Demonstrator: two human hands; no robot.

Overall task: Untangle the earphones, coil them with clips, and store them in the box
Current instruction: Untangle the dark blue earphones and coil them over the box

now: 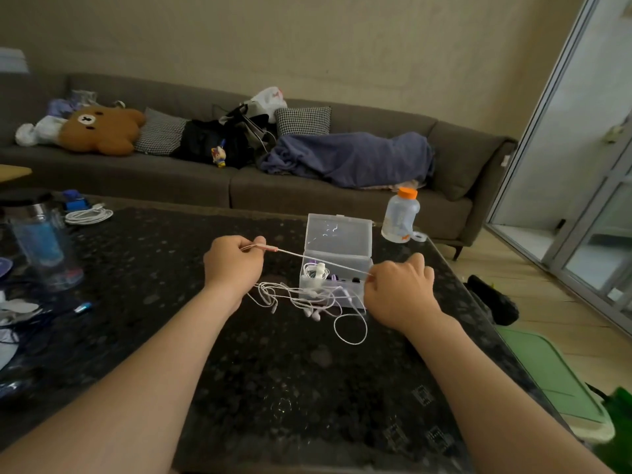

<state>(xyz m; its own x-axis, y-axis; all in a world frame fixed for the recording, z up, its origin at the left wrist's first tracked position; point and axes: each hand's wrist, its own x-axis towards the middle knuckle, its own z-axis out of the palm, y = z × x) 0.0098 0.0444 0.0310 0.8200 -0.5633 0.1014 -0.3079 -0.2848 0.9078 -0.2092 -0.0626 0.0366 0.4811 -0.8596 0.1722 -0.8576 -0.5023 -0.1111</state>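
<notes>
A pinkish earphone cable [307, 258] is stretched taut between my two hands above the dark table. My left hand [232, 261] pinches its plug end, with loops gathered in the fingers. My right hand [398, 289] pinches the cable lower down, just right of the box. A tangle of white earphones [307, 299] lies on the table under the cable, with one loose loop [350, 328] trailing toward me. The clear plastic box [337, 265] stands open behind the tangle, lid up, with a coiled white earphone and small dark items inside.
A clear bottle with an orange cap [400, 215] stands right of the box near the table's far corner. At the left are a blue-tinted tumbler [44, 248], a coiled white cable [89, 215] and clutter. A grey sofa [342, 193] lies behind the table.
</notes>
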